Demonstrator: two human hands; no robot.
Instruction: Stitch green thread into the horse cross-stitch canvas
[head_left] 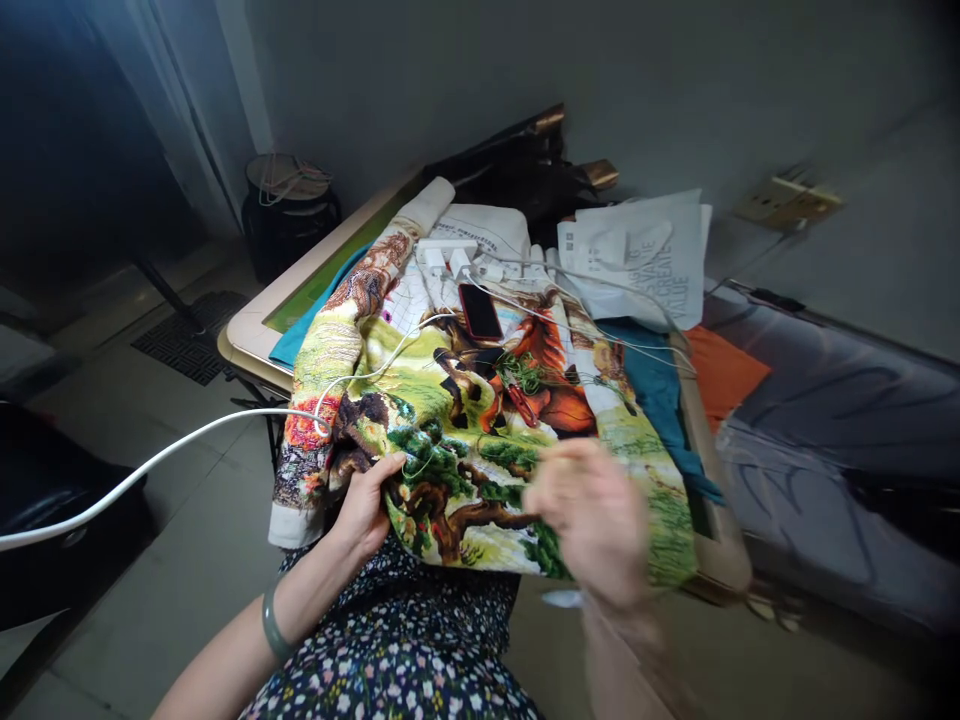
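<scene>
Embroidery point(480, 420) draped over table point(255, 330) edge onto lap, long axis running away from the person; left hand point(367, 505) pinches its near-left edge, fingers curled under, while blurred right hand point(592, 520) hovers above its near-right part, finger spread unreadable.

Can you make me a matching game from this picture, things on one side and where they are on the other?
Things:
1 phone
2 bangle
3 left hand
4 chargers

Places:
A on the left wrist
B gripping the cloth's near edge
C lying on the cloth, past the stitched horses
D at the cloth's far end

Pairs: 1-C, 2-A, 3-B, 4-D
</scene>
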